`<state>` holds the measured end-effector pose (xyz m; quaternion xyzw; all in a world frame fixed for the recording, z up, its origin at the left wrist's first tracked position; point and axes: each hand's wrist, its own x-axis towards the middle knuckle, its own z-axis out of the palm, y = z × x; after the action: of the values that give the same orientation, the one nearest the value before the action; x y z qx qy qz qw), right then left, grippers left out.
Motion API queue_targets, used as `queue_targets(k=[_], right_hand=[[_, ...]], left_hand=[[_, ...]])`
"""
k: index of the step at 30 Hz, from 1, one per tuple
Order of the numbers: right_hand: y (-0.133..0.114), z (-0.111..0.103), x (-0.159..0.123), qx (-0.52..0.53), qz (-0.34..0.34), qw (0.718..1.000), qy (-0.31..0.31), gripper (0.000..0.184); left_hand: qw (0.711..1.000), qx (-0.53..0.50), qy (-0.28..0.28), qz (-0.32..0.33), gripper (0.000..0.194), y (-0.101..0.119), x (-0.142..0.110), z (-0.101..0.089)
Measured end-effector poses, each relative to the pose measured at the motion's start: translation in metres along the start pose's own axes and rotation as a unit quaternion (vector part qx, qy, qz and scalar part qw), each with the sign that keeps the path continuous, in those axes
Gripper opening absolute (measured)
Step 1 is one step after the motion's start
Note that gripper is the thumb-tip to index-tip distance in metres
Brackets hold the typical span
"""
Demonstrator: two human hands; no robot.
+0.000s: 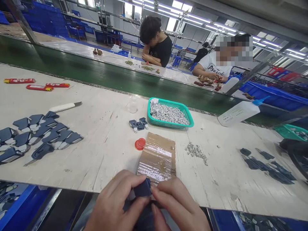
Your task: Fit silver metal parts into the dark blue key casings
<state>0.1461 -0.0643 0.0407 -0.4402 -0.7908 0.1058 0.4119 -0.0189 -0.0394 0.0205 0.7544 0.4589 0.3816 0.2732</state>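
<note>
Both my hands meet at the near edge of the white worktable (pixel 101 150), pinched together on one small dark blue plastic part (pixel 142 188). My left hand (pixel 115 205) grips it from the left with thumb and fingers closed. My right hand (pixel 179 205) presses on it from the right. Just beyond them lies a tape-covered cardboard pad (pixel 157 157). A red cap (pixel 140 144) sits at its far left corner. Three assembled blue-grey pieces (pixel 138 124) lie in front of a teal basket (pixel 190 119) of small grey parts.
Rows of blue-grey parts (pixel 36 134) cover the table's left. Dark parts (pixel 264 163) lie at right, a small grey heap (pixel 196 150) between. A white utility knife (pixel 64 106), red tubes (pixel 39 87), a squeeze bottle (pixel 240 112). Two people work across the green conveyor (pixel 96 73).
</note>
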Motion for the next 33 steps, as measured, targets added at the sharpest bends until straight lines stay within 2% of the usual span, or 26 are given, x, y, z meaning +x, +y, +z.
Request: queue_targets(k=[2, 5, 6, 9, 10, 11, 13, 15, 18, 21, 23, 26, 33], right_hand=[[0.012, -0.002, -0.004, 0.029, 0.037, 0.998, -0.042, 0.040], [0.033, -0.015, -0.012, -0.024, 0.118, 0.992, -0.046, 0.033], [0.040, -0.022, -0.015, -0.048, 0.140, 0.988, -0.035, 0.029], [0.062, -0.047, -0.027, -0.115, 0.183, 0.976, -0.004, 0.019], [0.069, -0.055, -0.031, -0.136, 0.197, 0.971, 0.001, 0.018], [0.074, -0.062, -0.035, -0.155, 0.211, 0.965, 0.004, 0.019], [0.085, -0.074, -0.041, -0.185, 0.238, 0.953, 0.005, 0.020], [0.093, -0.080, -0.044, -0.211, 0.256, 0.943, 0.012, 0.021], [0.102, -0.081, -0.044, -0.258, 0.274, 0.926, 0.012, 0.023], [0.112, -0.075, -0.041, -0.307, 0.260, 0.915, 0.012, 0.025], [0.118, -0.071, -0.037, -0.332, 0.220, 0.917, 0.012, 0.027], [0.129, -0.069, -0.031, -0.353, 0.169, 0.920, 0.001, 0.029], [0.140, -0.074, -0.021, -0.369, 0.165, 0.914, -0.024, 0.025]], left_hand=[[0.998, 0.061, -0.026, 0.023, 0.025, -0.016, 0.011, -0.015], [0.978, 0.209, 0.010, 0.003, 0.027, -0.053, 0.029, -0.052], [0.960, 0.278, 0.021, -0.014, 0.032, -0.066, 0.034, -0.066], [0.882, 0.462, -0.003, -0.093, 0.040, -0.092, 0.048, -0.100], [0.867, 0.488, -0.006, -0.101, 0.041, -0.094, 0.053, -0.106], [0.865, 0.493, -0.009, -0.097, 0.043, -0.093, 0.060, -0.107], [0.894, 0.442, -0.024, -0.070, 0.047, -0.085, 0.079, -0.099], [0.930, 0.360, -0.056, -0.048, 0.052, -0.075, 0.103, -0.079], [0.948, 0.306, -0.087, -0.015, 0.045, -0.070, 0.135, -0.045], [0.954, 0.274, -0.121, 0.009, 0.042, -0.075, 0.152, -0.023], [0.958, 0.259, -0.127, 0.003, 0.038, -0.079, 0.154, -0.019], [0.964, 0.242, -0.109, -0.027, 0.037, -0.081, 0.149, -0.024], [0.980, 0.164, -0.054, -0.099, 0.028, -0.084, 0.133, -0.042]])
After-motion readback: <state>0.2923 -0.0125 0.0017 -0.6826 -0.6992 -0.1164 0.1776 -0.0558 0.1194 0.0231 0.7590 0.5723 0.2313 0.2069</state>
